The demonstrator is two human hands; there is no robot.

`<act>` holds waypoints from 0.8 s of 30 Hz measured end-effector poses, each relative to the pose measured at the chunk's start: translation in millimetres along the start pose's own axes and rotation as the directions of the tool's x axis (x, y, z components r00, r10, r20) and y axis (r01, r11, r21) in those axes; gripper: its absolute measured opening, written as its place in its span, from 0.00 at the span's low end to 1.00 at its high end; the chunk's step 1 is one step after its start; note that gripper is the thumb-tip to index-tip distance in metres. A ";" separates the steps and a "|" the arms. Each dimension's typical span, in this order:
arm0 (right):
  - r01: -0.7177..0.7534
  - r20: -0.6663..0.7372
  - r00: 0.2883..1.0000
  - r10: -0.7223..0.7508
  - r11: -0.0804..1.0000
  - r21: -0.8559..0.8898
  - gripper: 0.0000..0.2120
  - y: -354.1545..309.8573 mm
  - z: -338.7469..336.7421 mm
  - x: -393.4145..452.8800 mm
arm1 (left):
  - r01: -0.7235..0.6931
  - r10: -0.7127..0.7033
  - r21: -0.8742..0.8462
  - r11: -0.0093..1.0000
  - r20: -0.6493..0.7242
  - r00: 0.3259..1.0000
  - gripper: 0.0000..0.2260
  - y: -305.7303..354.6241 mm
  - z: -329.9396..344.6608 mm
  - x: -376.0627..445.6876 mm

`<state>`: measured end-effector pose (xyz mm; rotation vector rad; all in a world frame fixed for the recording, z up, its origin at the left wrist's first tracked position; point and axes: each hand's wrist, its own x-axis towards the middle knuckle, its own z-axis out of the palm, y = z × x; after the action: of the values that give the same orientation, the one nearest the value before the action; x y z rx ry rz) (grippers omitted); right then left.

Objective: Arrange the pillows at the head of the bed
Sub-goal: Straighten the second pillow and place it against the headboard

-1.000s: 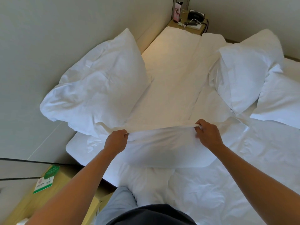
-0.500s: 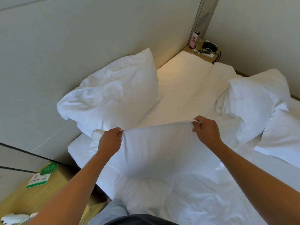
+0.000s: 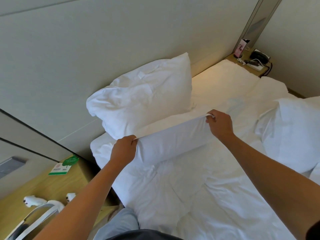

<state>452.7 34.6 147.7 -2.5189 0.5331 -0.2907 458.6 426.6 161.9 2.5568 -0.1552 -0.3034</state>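
A white pillow (image 3: 173, 142) is held up by its top edge over the white bed (image 3: 199, 196). My left hand (image 3: 123, 149) grips the pillow's left corner and my right hand (image 3: 219, 123) pinches its right corner. Behind it a plump white pillow (image 3: 145, 96) leans against the padded headboard wall (image 3: 86, 58). Another white pillow (image 3: 292, 135) lies on the right part of the bed, cut off by the frame edge.
A wooden nightstand (image 3: 43, 186) at lower left carries a green card (image 3: 65, 166) and a white handled item (image 3: 38, 210). A far nightstand (image 3: 249, 62) holds a black phone (image 3: 259, 57) and a pink card (image 3: 241, 48). The rumpled duvet (image 3: 207, 205) covers the near bed.
Both hands have lifted the gripped pillow off the bed and carried it toward the headboard. The view has tilted up, showing more wall.
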 end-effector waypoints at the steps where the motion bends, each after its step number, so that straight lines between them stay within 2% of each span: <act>1: -0.016 0.010 1.000 0.016 1.000 -0.003 0.07 4.3 6.1 1.2 | 0.011 -0.010 -0.001 1.000 0.018 1.000 0.15 0.6 5.4 -0.4; 7: -0.063 0.008 0.998 0.063 0.998 -0.022 0.07 19.8 22.9 20.5 | 0.045 -0.038 -0.047 0.998 0.131 0.991 0.17 6.9 21.7 12.5; 11: -0.041 -0.008 0.999 0.041 0.998 -0.046 0.08 11.6 21.4 59.8 | 0.130 -0.089 -0.203 0.970 0.200 0.976 0.16 12.2 21.9 41.1; 14: -0.038 0.023 0.999 0.039 0.997 -0.073 0.08 3.3 32.6 85.2 | 0.187 -0.132 -0.237 0.953 0.228 0.965 0.15 9.8 25.5 62.0; 18: -0.047 0.123 0.990 0.062 0.991 -0.122 0.09 -6.9 69.6 98.4 | 0.220 -0.184 -0.164 0.961 0.213 0.960 0.15 -8.9 36.6 80.6; 24: -0.135 0.119 0.982 0.147 0.986 -0.099 0.10 -25.5 108.1 124.2 | 0.216 -0.181 -0.202 0.955 0.181 0.967 0.15 -32.0 43.0 119.9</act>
<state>605.7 51.4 83.9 -2.5496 0.6839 -0.0547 565.5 410.6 87.3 2.3281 0.0748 -0.5726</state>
